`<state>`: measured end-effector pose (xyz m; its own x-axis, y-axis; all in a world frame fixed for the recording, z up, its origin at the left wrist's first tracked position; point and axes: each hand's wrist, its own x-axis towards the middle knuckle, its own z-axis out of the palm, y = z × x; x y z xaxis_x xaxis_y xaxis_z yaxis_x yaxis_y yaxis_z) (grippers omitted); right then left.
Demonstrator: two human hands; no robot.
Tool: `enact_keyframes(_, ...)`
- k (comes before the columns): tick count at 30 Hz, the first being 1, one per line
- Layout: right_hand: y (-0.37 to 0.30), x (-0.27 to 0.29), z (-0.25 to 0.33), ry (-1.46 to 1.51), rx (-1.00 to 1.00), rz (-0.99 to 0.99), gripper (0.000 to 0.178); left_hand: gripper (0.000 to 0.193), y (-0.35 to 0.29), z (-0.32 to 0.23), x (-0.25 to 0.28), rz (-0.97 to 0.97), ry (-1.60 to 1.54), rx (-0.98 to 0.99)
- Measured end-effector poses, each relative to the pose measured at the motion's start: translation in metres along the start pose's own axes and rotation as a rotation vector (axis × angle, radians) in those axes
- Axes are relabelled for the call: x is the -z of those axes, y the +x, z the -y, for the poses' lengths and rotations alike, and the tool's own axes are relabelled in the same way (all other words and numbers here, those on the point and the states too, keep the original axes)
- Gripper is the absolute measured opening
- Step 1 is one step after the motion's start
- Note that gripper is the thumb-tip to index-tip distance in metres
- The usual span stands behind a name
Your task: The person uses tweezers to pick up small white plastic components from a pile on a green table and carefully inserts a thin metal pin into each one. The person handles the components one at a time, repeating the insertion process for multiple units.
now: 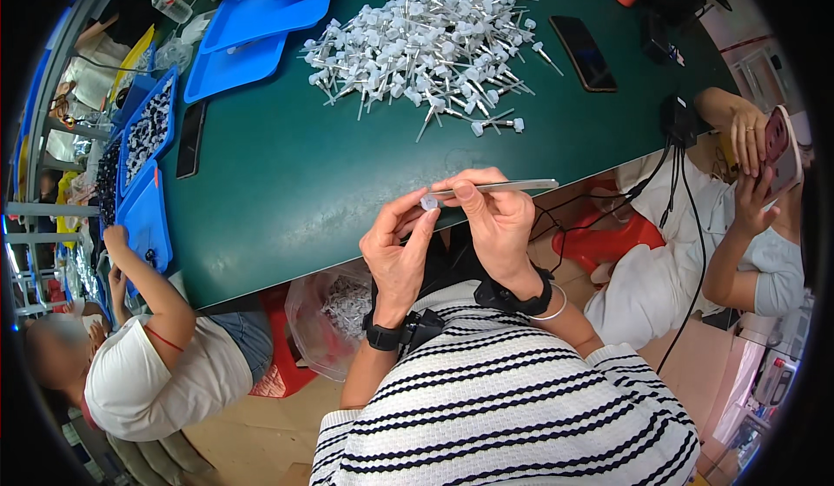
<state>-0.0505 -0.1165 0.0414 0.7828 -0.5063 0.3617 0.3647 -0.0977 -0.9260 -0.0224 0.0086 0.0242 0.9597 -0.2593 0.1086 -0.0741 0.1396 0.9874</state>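
Close to the table's near edge, my left hand [396, 251] pinches a small whitish translucent plastic piece [429, 202] between thumb and fingertips. My right hand [502, 230] is closed on slim metal tweezers [521, 185], whose broad end sticks out to the right. Their tips are at the plastic piece, partly hidden by my fingers, so I cannot tell whether they touch it. Beyond my hands lies a big heap of white plastic heads with thin stems [426, 47], a few of them scattered at its near side.
Phones lie right of the heap [582, 53] and at the left [190, 140]. Blue trays [234, 67] stand at the far left; another blue tray [148, 130] holds dark small parts. Below the edge is a clear bin [313, 334]. Cables [682, 169] hang right; people sit on both sides.
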Motion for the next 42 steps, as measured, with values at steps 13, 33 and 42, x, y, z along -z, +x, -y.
enact_keyframes(13, -0.0021, 0.0036, 0.0008, -0.057, 0.020, 0.001, 0.015, 0.028, -0.0033, 0.0020, -0.0030, -0.002, -0.019, 0.011)
enact_keyframes(33, 0.0009, 0.0071, 0.0031, -0.235, 0.083, 0.080, 0.016, 0.032, -0.0054, 0.0052, -0.0016, 0.027, -0.148, 0.076)
enact_keyframes(42, -0.0001, 0.0024, 0.0042, -0.203, 0.093, 0.026, 0.017, 0.028, -0.0054, 0.0058, -0.0009, 0.024, -0.267, 0.095)
